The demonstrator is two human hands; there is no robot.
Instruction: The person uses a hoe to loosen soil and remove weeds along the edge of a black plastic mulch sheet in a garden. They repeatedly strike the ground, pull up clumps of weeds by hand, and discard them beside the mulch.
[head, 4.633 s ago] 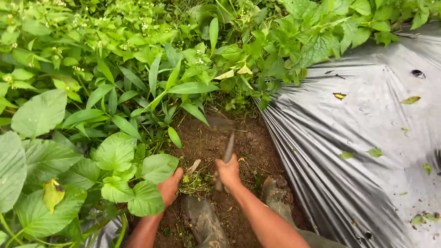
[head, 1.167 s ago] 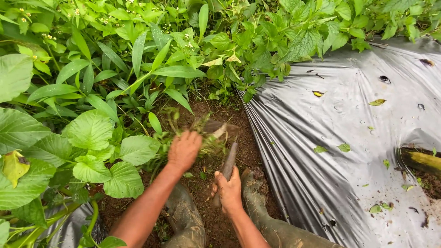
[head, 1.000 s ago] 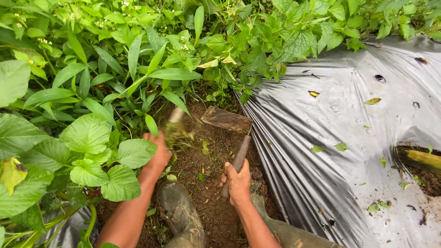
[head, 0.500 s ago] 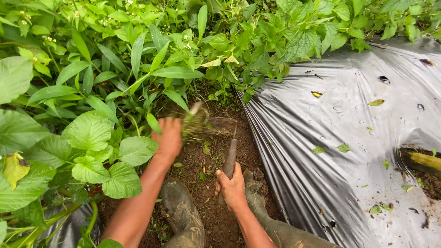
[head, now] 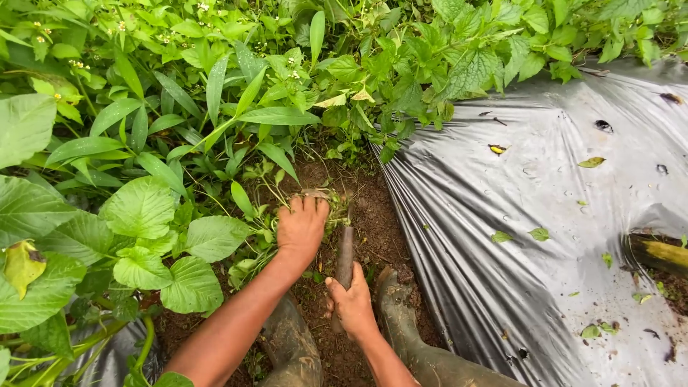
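No packages, labels, signs or screens anywhere here, just garden stuff.

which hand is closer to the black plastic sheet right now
Right. The right hand, gripping the hoe handle, sits nearer the black plastic sheet; the left hand lies farther away, by the weeds.
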